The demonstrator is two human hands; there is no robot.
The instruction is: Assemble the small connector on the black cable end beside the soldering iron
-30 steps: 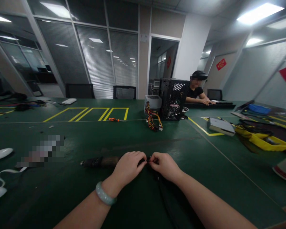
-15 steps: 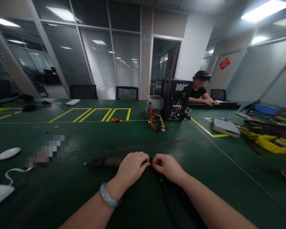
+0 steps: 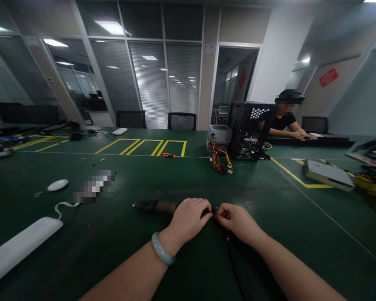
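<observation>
The tool (image 3: 156, 207), dark and cylindrical with a brownish middle, lies flat on the bench (image 3: 113, 251), silver tip leftward, rear hidden by the left hand (image 3: 189, 215). A black cable (image 3: 235, 263) curves nearward from the right hand (image 3: 240, 221).

Glass partition (image 3: 150, 79): bright, glaring ceiling-light reflections
Green tabletop (image 3: 138, 175): dim, faint sheen
Dark tool (image 3: 156, 207): soft, detail sunk in gloom
Frame edges: wide-angle stretch, leaning uprights
Red sign (image 3: 329, 77): blurred
Left-side patch (image 3: 95, 186): pixelated

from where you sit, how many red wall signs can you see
2. One red sign shows through the open doorway, above the black computer case; the other red sign is on the wall up and right of the other person. Others may be hidden.
</observation>
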